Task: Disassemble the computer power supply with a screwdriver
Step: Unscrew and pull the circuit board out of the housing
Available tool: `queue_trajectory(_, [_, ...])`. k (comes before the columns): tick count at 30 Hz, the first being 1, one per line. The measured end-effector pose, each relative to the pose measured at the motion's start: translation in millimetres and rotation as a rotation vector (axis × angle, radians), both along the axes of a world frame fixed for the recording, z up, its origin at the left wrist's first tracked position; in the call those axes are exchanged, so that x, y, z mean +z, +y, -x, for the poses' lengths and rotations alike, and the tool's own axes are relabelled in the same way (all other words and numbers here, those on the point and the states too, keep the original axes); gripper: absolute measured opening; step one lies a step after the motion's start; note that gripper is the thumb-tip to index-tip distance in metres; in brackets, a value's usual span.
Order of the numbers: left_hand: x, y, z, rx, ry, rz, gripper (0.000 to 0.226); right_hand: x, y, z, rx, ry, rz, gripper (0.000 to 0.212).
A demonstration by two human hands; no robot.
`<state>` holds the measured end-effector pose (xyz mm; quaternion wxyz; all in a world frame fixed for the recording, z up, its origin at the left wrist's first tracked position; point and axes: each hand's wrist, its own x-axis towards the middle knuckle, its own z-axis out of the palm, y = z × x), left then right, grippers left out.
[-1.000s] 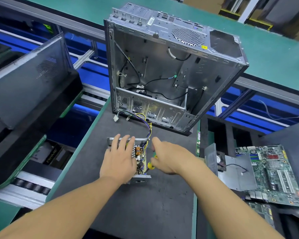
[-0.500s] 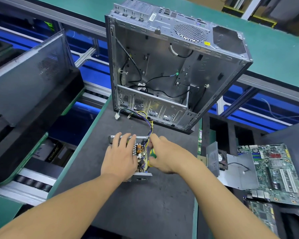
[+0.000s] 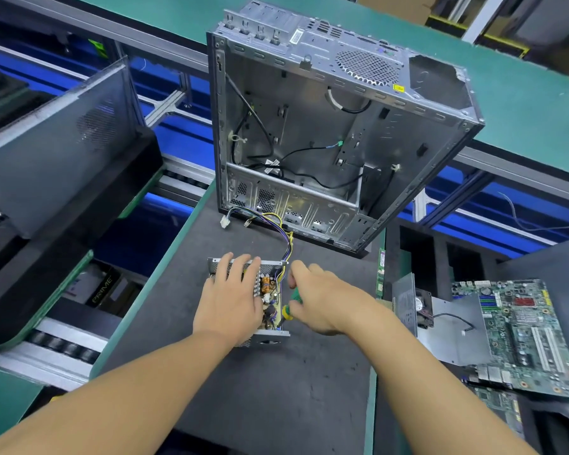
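The opened power supply [image 3: 270,290] lies on the dark mat, its circuit board with coils and capacitors exposed. My left hand [image 3: 232,297] lies flat over its left half, fingers spread to the far metal wall. My right hand [image 3: 319,300] grips a screwdriver with a green and yellow handle [image 3: 291,305]. The handle slants down to the left, its tip end at the board's right edge near the front. A bundle of coloured wires [image 3: 283,231] runs from the supply toward the case.
An empty silver computer case [image 3: 335,133] stands just beyond the supply. A fan and metal plate [image 3: 450,330] and a green motherboard [image 3: 526,336] lie to the right. A dark side panel [image 3: 56,152] leans at the left. A gap and conveyor rollers [image 3: 63,349] border the mat's left edge.
My right hand shifted slightly along the supply's right edge with the screwdriver, toward the wires and back. My left hand stayed pressed on the supply.
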<state>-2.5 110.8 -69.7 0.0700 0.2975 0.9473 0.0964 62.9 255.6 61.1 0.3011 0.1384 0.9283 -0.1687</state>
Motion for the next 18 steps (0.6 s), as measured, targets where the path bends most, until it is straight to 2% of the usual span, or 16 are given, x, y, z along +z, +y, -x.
queue_trajectory(3, [-1, 1, 0, 0.001, -0.004, 0.01, 0.067, -2, -5, -1, -0.073, 0.04, 0.0, 0.027])
queue_trajectory(5, [-1, 1, 0, 0.005, -0.007, 0.008, 0.066, -3, -7, -1, -0.101, 0.077, -0.143, 0.044])
queue_trajectory(7, [0, 0, 0, 0.004, -0.008, 0.003, 0.066, -6, -7, -1, -0.029, 0.106, -0.269, 0.042])
queue_trajectory(10, [1, 1, 1, -0.003, -0.001, -0.007, 0.065, -8, -6, 2, 0.004, 0.136, -0.189, 0.031])
queue_trajectory(12, [1, 1, 1, -0.003, -0.002, -0.01, 0.066, -5, -3, 5, -0.001, 0.087, -0.091, 0.027])
queue_trajectory(15, [1, 0, 1, -0.008, 0.004, 0.0, 0.066, 0, -6, 6, -0.003, 0.007, -0.009, 0.03])
queue_trajectory(18, [0, 0, 2, -0.013, -0.002, -0.007, 0.066, -1, -12, 5, -0.038, 0.013, -0.155, 0.037])
